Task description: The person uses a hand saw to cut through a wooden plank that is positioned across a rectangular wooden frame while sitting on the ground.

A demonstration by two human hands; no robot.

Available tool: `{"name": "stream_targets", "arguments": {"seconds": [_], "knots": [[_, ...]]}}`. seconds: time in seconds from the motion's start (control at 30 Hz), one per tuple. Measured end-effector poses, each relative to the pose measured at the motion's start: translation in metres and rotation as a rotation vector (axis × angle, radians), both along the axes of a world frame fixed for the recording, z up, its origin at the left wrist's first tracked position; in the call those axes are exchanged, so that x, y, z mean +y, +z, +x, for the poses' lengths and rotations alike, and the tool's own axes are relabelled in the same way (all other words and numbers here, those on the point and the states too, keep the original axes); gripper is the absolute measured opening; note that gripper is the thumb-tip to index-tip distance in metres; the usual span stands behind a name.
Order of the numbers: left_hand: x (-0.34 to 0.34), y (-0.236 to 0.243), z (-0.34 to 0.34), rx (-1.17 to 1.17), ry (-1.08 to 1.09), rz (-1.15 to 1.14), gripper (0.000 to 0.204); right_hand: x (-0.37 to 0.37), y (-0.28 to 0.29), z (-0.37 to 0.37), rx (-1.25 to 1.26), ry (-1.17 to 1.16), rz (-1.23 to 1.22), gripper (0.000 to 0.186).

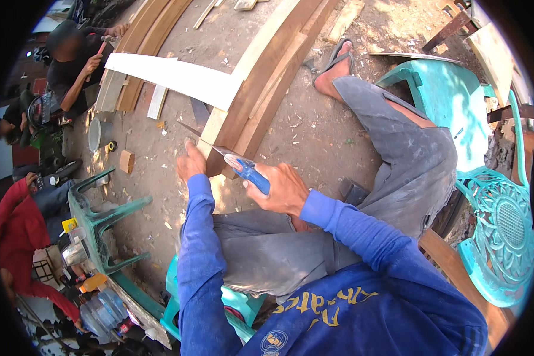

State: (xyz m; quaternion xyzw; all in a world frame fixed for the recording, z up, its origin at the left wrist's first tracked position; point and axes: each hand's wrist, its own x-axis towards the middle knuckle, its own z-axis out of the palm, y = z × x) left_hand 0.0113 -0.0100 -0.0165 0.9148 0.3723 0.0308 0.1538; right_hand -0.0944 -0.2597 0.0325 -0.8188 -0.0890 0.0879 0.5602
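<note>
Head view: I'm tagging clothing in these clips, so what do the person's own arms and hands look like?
Both arms wear long, bright blue sleeves that reach the wrists, creased along the forearms. The left hand and right hand are bare: no gloves, and no rings or watch show. The sleeves belong to a blue shirt with yellow lettering.

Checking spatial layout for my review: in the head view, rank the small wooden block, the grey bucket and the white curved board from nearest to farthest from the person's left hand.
From the left hand:
1. Small wooden block, on the ground just to the hand's left.
2. Grey bucket, farther left, beyond the block.
3. White curved board: its near end rivals the block, so too close to call there.
</note>
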Motion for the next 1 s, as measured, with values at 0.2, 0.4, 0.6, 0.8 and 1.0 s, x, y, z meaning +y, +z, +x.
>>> {"name": "stream_targets", "arguments": {"seconds": [0.2,0.4,0.6,0.8,1.0], "knots": [[0.041,-0.021,-0.005,-0.009,0.018,0.066,0.076,-0.056,0.049,-0.059,0.097,0.058,-0.023,0.030],[0.017,-0.010,-0.001,0.013,0.042,0.030,0.075,-0.033,0.018,-0.035,0.052,0.035,-0.005,0.033],[0.015,0.000,0.001,0.033,0.041,-0.013,0.078,-0.004,0.019,-0.010,0.099,0.035,-0.036,0.029],[0.019,0.009,-0.010,-0.007,0.064,0.008,0.075,-0.068,0.043,-0.079,0.039,0.055,0.064,0.026],[0.004,0.004,-0.001,0.025,0.025,-0.032,0.074,0.016,0.001,0.012,-0.005,0.006,0.042,0.028]]}}
